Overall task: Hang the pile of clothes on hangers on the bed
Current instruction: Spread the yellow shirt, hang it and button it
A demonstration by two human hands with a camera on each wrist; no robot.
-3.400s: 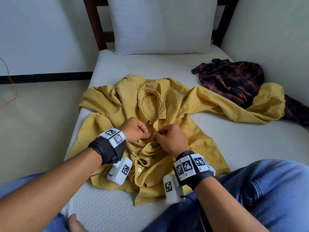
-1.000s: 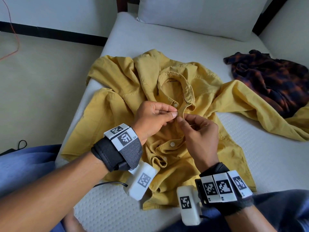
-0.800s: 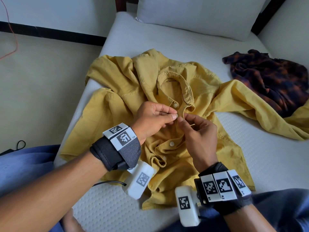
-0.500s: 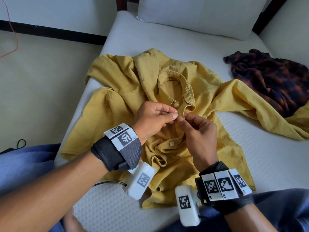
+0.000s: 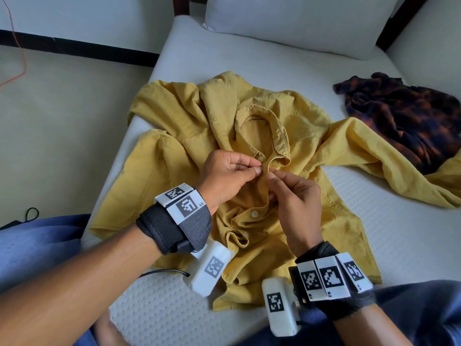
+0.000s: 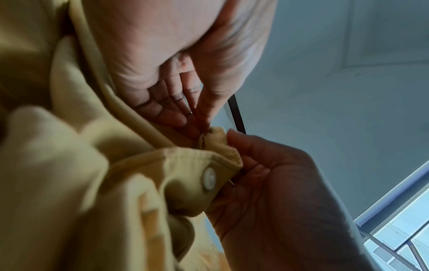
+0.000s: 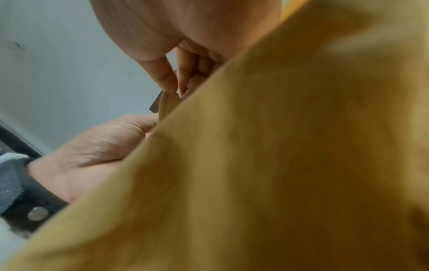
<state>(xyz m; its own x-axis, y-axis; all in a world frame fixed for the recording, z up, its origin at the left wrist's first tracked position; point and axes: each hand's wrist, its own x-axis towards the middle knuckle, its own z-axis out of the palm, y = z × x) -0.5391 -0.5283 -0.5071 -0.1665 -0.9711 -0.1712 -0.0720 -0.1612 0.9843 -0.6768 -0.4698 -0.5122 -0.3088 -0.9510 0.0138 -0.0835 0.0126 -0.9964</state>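
Observation:
A mustard-yellow button shirt [image 5: 174,181] lies spread on the white mattress [image 5: 411,233], collar towards the pillow. My left hand [image 5: 229,176] pinches the front placket just below the collar button. My right hand [image 5: 294,196] pinches the facing edge of the placket, fingertips almost touching the left's. In the left wrist view both hands hold a lifted fold of the yellow shirt [image 6: 139,183], with a white button [image 6: 209,180] on it. The right wrist view is mostly filled by blurred yellow shirt cloth [image 7: 278,165]. A dark plaid shirt [image 5: 404,116] lies crumpled at the right. No hanger shows.
A white pillow [image 5: 299,23] leans at the head of the bed against a dark wooden frame [image 5: 180,6]. The floor [image 5: 62,121] drops off left of the mattress, with a thin orange cord [image 5: 17,46] there. My jeans-clad legs [image 5: 424,308] flank the near edge.
Since 3.4 s ago both hands have moved up the placket from the mid-chest to just under the collar. Over the last second they have hardly shifted, only the fingertips working.

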